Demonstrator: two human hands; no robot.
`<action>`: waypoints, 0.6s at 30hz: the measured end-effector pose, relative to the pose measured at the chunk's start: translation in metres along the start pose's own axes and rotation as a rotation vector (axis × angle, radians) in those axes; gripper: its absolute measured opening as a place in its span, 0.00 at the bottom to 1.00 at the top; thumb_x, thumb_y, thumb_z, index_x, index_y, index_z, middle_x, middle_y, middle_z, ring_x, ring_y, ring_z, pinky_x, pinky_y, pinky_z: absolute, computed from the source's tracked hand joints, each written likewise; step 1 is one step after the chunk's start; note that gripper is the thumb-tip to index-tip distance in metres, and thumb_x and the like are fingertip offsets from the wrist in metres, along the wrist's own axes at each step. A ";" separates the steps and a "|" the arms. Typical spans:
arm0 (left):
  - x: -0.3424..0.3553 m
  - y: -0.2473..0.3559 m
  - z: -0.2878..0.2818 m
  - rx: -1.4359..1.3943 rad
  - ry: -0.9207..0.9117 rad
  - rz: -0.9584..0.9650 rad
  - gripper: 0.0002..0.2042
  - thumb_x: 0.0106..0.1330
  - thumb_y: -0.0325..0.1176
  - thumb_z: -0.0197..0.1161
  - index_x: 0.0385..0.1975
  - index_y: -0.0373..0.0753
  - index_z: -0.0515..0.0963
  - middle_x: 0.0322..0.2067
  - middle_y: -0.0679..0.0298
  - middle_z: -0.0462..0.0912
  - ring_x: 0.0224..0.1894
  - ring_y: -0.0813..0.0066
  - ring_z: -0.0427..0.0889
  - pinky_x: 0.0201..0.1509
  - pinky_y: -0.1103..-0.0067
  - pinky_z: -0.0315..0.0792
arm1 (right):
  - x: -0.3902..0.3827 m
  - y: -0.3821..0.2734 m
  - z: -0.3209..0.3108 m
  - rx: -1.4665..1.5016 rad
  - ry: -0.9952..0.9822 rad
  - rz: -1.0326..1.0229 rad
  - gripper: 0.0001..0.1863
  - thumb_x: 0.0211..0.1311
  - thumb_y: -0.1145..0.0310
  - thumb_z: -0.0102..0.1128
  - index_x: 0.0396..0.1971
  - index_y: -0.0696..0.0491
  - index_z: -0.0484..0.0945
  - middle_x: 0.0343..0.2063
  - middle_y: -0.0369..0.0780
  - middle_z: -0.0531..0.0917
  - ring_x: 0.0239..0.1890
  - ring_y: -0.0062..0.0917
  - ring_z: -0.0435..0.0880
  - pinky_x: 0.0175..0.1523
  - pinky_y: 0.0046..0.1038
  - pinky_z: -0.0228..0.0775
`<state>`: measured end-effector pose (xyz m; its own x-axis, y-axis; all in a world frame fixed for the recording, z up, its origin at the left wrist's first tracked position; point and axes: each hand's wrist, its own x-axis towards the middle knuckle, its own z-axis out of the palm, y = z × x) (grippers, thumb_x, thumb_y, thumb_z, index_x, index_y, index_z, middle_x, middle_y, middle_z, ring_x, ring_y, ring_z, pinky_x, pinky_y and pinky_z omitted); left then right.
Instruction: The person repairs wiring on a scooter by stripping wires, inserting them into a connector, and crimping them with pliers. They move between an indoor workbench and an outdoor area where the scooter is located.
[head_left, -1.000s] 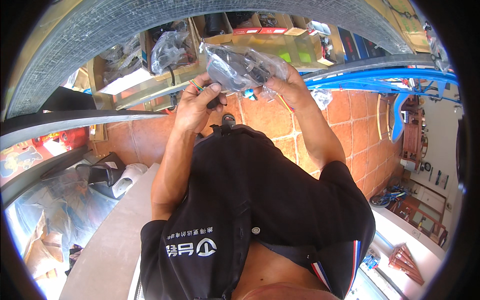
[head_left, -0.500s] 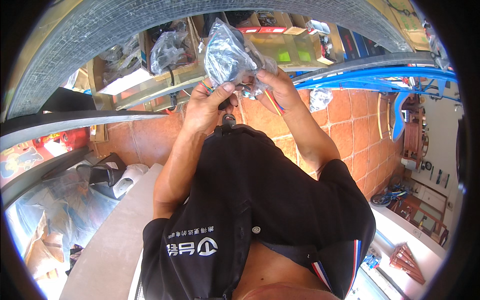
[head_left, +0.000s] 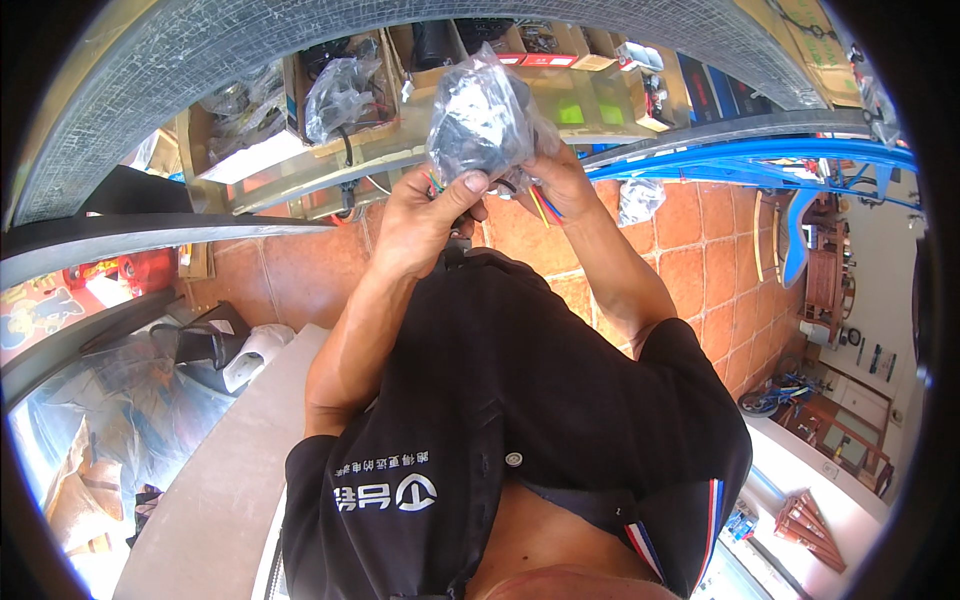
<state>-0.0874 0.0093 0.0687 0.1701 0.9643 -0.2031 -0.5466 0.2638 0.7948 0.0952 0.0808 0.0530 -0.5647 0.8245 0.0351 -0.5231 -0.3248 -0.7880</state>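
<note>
Between both hands is a clear plastic bag (head_left: 478, 115) with a dark part inside, whose kind the crinkled, shiny plastic hides. My left hand (head_left: 432, 212) grips the bag's lower left edge, thumb pressed on top and fingers curled beneath. On the lower right side, my right hand (head_left: 558, 182) is closed around the bag, its fingertips partly covered by the plastic. Thin coloured wires (head_left: 545, 207), red, yellow and blue, stick out below the right hand. A short green wire end shows beside the left hand.
Beyond my hands, a shelf holds open cardboard boxes (head_left: 350, 95) with bagged parts and cables. A blue frame bar (head_left: 750, 155) runs to the right. Another plastic bag (head_left: 640, 200) lies on the orange tiled floor (head_left: 680, 240). A grey board (head_left: 200, 490) is at lower left.
The bag has shifted slightly right and tilted more upright. My left hand has moved a little right with it; the coloured wires by the right hand hang lower and show less.
</note>
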 end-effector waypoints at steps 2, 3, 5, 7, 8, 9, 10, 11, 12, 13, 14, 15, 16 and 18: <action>0.000 -0.001 0.000 0.001 -0.019 0.035 0.12 0.61 0.38 0.68 0.37 0.38 0.77 0.25 0.68 0.78 0.25 0.83 0.75 0.26 0.85 0.70 | 0.001 -0.002 -0.001 -0.036 -0.074 -0.015 0.23 0.62 0.69 0.58 0.56 0.60 0.67 0.44 0.38 0.79 0.47 0.24 0.78 0.52 0.29 0.70; 0.000 -0.001 0.000 0.015 -0.032 0.049 0.12 0.61 0.37 0.68 0.37 0.38 0.77 0.25 0.68 0.78 0.25 0.84 0.74 0.26 0.85 0.70 | 0.002 -0.002 -0.001 -0.071 -0.084 -0.007 0.25 0.61 0.68 0.58 0.57 0.60 0.66 0.43 0.39 0.79 0.44 0.23 0.78 0.47 0.27 0.70; 0.001 -0.002 -0.001 0.015 -0.044 0.085 0.12 0.60 0.35 0.69 0.38 0.38 0.77 0.26 0.69 0.79 0.24 0.85 0.74 0.26 0.86 0.69 | 0.004 -0.003 -0.001 -0.134 -0.095 -0.009 0.28 0.60 0.66 0.60 0.58 0.59 0.64 0.42 0.40 0.79 0.37 0.21 0.79 0.37 0.22 0.70; 0.002 -0.004 -0.002 -0.014 -0.039 0.125 0.11 0.60 0.33 0.69 0.39 0.38 0.77 0.26 0.69 0.79 0.24 0.86 0.73 0.26 0.86 0.69 | 0.004 -0.001 0.002 -0.161 -0.028 -0.007 0.27 0.60 0.65 0.61 0.57 0.59 0.66 0.38 0.39 0.79 0.32 0.18 0.78 0.32 0.19 0.68; 0.003 -0.004 -0.003 -0.020 -0.043 0.126 0.10 0.60 0.31 0.68 0.38 0.37 0.77 0.26 0.67 0.79 0.25 0.83 0.74 0.26 0.84 0.70 | 0.005 -0.001 0.003 -0.175 -0.019 -0.014 0.26 0.59 0.65 0.61 0.56 0.59 0.67 0.37 0.38 0.80 0.30 0.17 0.77 0.29 0.18 0.66; 0.005 -0.004 -0.005 -0.025 -0.046 0.128 0.09 0.60 0.30 0.67 0.37 0.37 0.77 0.26 0.65 0.79 0.26 0.80 0.76 0.27 0.83 0.70 | 0.006 -0.002 0.003 -0.186 -0.014 -0.019 0.26 0.59 0.65 0.61 0.56 0.59 0.67 0.36 0.38 0.80 0.29 0.17 0.77 0.29 0.18 0.67; 0.006 -0.004 -0.006 -0.031 -0.049 0.128 0.07 0.60 0.29 0.66 0.36 0.36 0.76 0.26 0.64 0.80 0.27 0.78 0.78 0.28 0.81 0.71 | 0.007 -0.003 0.004 -0.200 -0.021 -0.015 0.26 0.59 0.65 0.62 0.55 0.59 0.68 0.36 0.38 0.80 0.28 0.18 0.77 0.28 0.18 0.67; 0.006 -0.005 -0.008 -0.029 -0.046 0.133 0.08 0.60 0.28 0.66 0.36 0.36 0.76 0.26 0.64 0.80 0.27 0.77 0.78 0.28 0.81 0.71 | 0.007 -0.005 0.004 -0.214 -0.017 0.000 0.26 0.59 0.64 0.62 0.55 0.59 0.68 0.36 0.38 0.80 0.28 0.18 0.77 0.28 0.18 0.67; 0.007 -0.006 -0.009 -0.027 -0.043 0.139 0.08 0.60 0.28 0.66 0.36 0.36 0.76 0.26 0.64 0.80 0.27 0.77 0.78 0.28 0.81 0.71 | 0.008 -0.005 0.004 -0.201 -0.034 -0.015 0.25 0.59 0.66 0.61 0.55 0.59 0.68 0.38 0.38 0.80 0.33 0.19 0.78 0.35 0.20 0.68; 0.008 -0.008 -0.011 -0.025 -0.041 0.144 0.08 0.60 0.28 0.66 0.37 0.36 0.76 0.26 0.63 0.80 0.27 0.77 0.78 0.28 0.81 0.71 | 0.009 -0.006 0.003 -0.188 -0.040 -0.020 0.25 0.60 0.67 0.60 0.56 0.59 0.68 0.41 0.37 0.80 0.39 0.19 0.78 0.42 0.23 0.69; 0.009 -0.009 -0.013 -0.018 -0.039 0.140 0.09 0.60 0.28 0.66 0.37 0.36 0.76 0.27 0.63 0.80 0.27 0.76 0.78 0.28 0.80 0.71 | 0.010 -0.007 0.002 -0.194 -0.038 -0.016 0.24 0.60 0.68 0.60 0.55 0.59 0.69 0.42 0.36 0.80 0.41 0.19 0.78 0.45 0.23 0.69; 0.010 -0.010 -0.016 -0.010 -0.036 0.135 0.09 0.60 0.29 0.66 0.38 0.37 0.76 0.27 0.63 0.80 0.27 0.76 0.78 0.28 0.80 0.71 | 0.011 -0.008 0.001 -0.204 -0.041 -0.033 0.23 0.60 0.68 0.61 0.54 0.59 0.70 0.42 0.36 0.80 0.43 0.19 0.78 0.48 0.24 0.69; 0.010 -0.012 -0.018 0.001 -0.026 0.121 0.10 0.60 0.29 0.67 0.39 0.37 0.76 0.28 0.63 0.80 0.28 0.75 0.78 0.28 0.80 0.71 | 0.012 -0.008 0.000 -0.231 -0.035 -0.039 0.22 0.60 0.67 0.61 0.52 0.59 0.71 0.41 0.35 0.80 0.42 0.18 0.77 0.47 0.24 0.69; 0.011 -0.015 -0.022 -0.168 -0.086 0.100 0.14 0.59 0.32 0.68 0.41 0.38 0.75 0.31 0.60 0.80 0.30 0.73 0.78 0.27 0.80 0.70 | 0.011 -0.008 0.001 -0.351 -0.009 -0.095 0.18 0.59 0.68 0.62 0.47 0.58 0.72 0.38 0.34 0.79 0.39 0.17 0.76 0.45 0.23 0.68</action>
<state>-0.0956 0.0161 0.0419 0.1731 0.9822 -0.0725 -0.6920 0.1737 0.7007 0.0928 0.0927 0.0604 -0.5306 0.8387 0.1222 -0.3229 -0.0668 -0.9441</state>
